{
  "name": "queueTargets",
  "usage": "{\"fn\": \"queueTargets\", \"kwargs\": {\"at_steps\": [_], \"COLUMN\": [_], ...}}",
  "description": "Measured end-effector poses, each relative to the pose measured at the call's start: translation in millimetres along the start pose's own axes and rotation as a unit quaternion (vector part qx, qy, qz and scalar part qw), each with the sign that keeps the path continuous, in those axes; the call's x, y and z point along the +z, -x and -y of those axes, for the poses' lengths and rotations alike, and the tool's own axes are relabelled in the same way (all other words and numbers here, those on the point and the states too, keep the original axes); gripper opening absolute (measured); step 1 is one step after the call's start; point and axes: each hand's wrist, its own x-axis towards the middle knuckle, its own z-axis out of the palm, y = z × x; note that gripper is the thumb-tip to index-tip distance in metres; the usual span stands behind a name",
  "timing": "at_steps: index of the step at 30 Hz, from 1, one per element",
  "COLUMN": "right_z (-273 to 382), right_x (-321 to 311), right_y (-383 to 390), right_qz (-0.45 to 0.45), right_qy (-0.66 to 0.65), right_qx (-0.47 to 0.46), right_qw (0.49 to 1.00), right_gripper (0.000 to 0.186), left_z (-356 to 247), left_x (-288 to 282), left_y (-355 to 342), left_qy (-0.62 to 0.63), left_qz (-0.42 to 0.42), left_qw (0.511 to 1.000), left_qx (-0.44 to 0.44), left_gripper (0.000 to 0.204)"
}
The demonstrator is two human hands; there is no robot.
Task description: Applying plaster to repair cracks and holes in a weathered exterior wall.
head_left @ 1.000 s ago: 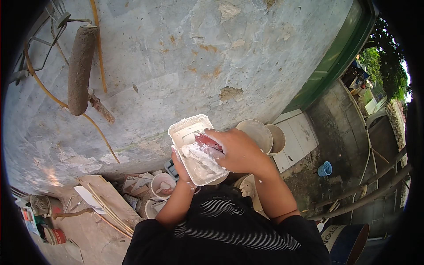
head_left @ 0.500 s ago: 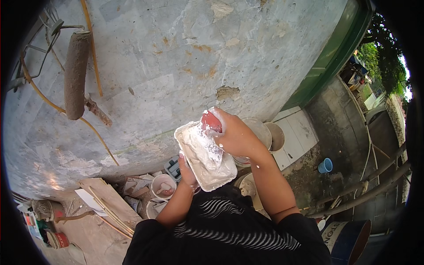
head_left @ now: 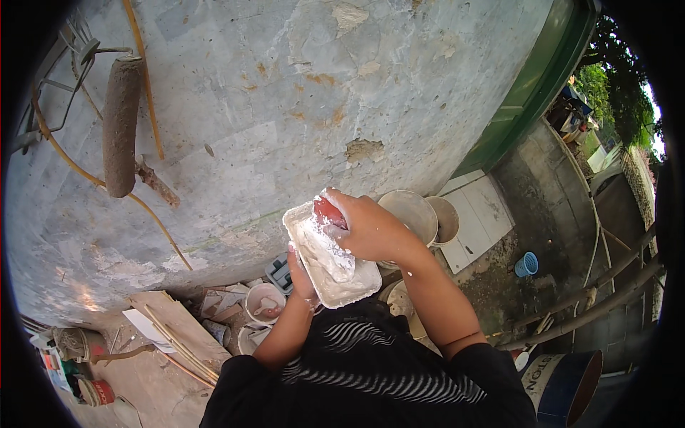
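A white rectangular tub [head_left: 342,298] of thick white putty [head_left: 322,246] is held up in front of my chest, tilted. My left hand [head_left: 302,277] grips its left side from below, with the fingers partly hidden behind it. My right hand [head_left: 364,225] is closed around a red putty tool [head_left: 328,212] smeared with white, over the upper right of the tub. The tool's working end is hidden by putty and my hand. White specks dot my right hand and wrist.
A weathered grey wall [head_left: 242,107] rises ahead, with a paint roller [head_left: 123,128] hanging at left. Buckets [head_left: 409,214] stand behind my right arm; a pinkish bucket [head_left: 265,302] and boards [head_left: 182,321] lie lower left. A blue basket [head_left: 526,265] and a dark drum [head_left: 564,389] are at right.
My right hand and the red tool have moved slightly down and left, lower over the tub. The left hand keeps its hold on the tub.
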Motion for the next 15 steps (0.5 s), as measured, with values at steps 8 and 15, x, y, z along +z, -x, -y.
{"fn": "queueTargets", "kwargs": {"at_steps": [8,15], "right_z": [6.9,2.7], "right_x": [-11.7,-34.6], "right_y": [8.3,14.0], "right_qz": [0.067,0.054], "right_qy": [0.033,0.025], "right_qx": [-0.026,-0.024], "right_qw": [0.997,0.998], "right_gripper": [0.054,0.053], "left_z": [3.9,2.0], "left_x": [-7.4,-13.4], "left_y": [-1.1,0.4], "left_qy": [0.024,0.021], "left_qz": [0.02,0.026], "left_qw": [0.999,0.999], "left_qx": [-0.013,-0.019], "left_gripper": [0.075,0.079]}}
